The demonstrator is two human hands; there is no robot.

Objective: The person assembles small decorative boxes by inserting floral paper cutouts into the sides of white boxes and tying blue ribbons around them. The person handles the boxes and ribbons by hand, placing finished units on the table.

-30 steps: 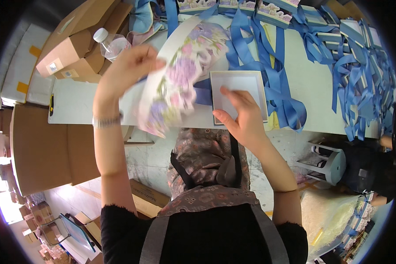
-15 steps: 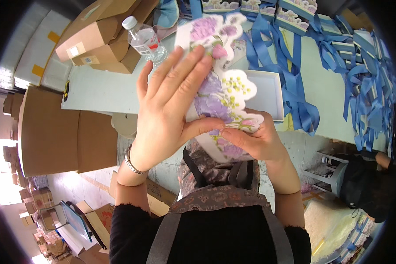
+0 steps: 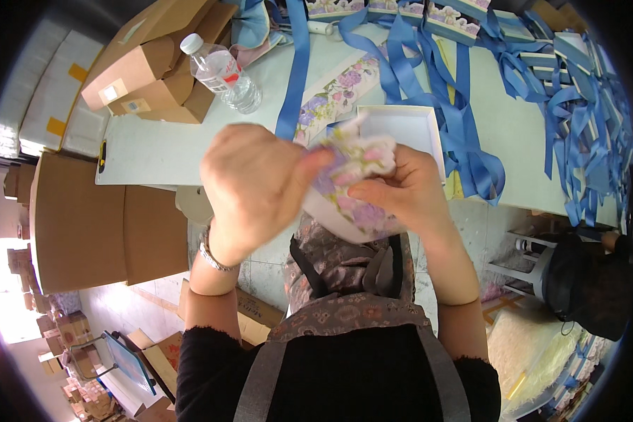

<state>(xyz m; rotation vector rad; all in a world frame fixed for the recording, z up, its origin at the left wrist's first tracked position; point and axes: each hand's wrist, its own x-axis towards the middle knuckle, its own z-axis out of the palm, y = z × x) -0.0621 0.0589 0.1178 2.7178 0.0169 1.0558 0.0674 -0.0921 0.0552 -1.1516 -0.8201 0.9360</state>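
Both hands hold a floral die-cut paper strip (image 3: 362, 207), white with purple and pink flowers and a scalloped edge, in front of my body. My left hand (image 3: 250, 183) is closed on its left part, thumb over the printed side; motion blurs it, and its curled fingers hide that end. With thumb and fingers, my right hand (image 3: 411, 190) pinches the strip's right side. The strip looks bent. Just beyond the hands, a shallow white box (image 3: 432, 137) sits on the table, partly covered by the strip. A second floral strip (image 3: 348, 83) lies flat farther back.
Blue ribbons (image 3: 471, 151) trail over the table (image 3: 141, 155), thickly piled with boxes at right. A water bottle (image 3: 225, 77) stands beside brown cardboard boxes (image 3: 162, 70) at back left. Below the table's left edge is a large carton (image 3: 105, 218). A dark-clothed person (image 3: 587, 281) is at right.
My left hand has gone from flat, fingers spread over the strip, to curled around it. The strip's upper part has folded down toward me. The flat strip behind has come into view.
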